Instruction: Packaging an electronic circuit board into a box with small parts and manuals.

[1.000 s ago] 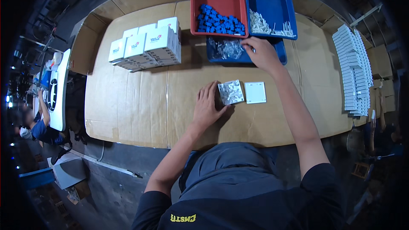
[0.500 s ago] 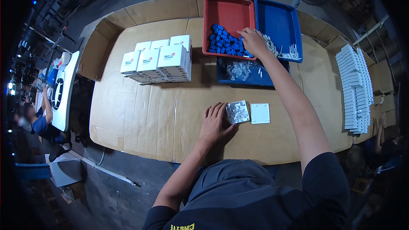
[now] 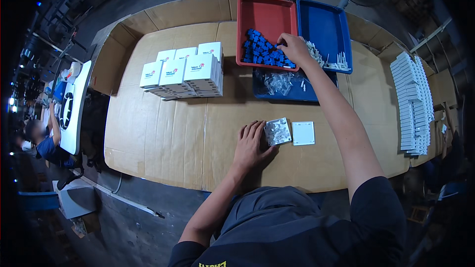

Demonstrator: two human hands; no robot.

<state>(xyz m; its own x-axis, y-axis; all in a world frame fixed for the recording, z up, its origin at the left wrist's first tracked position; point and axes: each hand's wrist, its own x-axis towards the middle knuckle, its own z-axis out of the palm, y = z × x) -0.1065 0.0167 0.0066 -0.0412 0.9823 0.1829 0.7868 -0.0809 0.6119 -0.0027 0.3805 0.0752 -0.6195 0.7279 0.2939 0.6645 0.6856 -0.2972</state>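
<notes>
My left hand point(image 3: 251, 143) lies on the cardboard surface with its fingers apart, resting against the left side of a shallow square white box point(image 3: 277, 132). Inside that box are pale and clear parts too small to make out. A flat white square cover point(image 3: 303, 133) lies just to its right. My right hand point(image 3: 295, 51) reaches over the right side of a red tray point(image 3: 267, 12). Its thumb and forefinger pinch what looks like a small blue plastic part at the edge of a pile of blue parts point(image 3: 260, 49); the fingertips partly hide it.
A blue tray point(image 3: 321, 17) holding small white pieces point(image 3: 338, 62) adjoins the red one. Beneath both, another blue tray point(image 3: 309, 94) holds clear parts point(image 3: 278, 83). Stacked white boxes point(image 3: 200, 66) stand left; rows of white pieces point(image 3: 412, 104) stand right. A person point(image 3: 52, 143) sits far left.
My right hand's fingers have curled into a pinch at the blue pile. My left hand stays beside the white box.
</notes>
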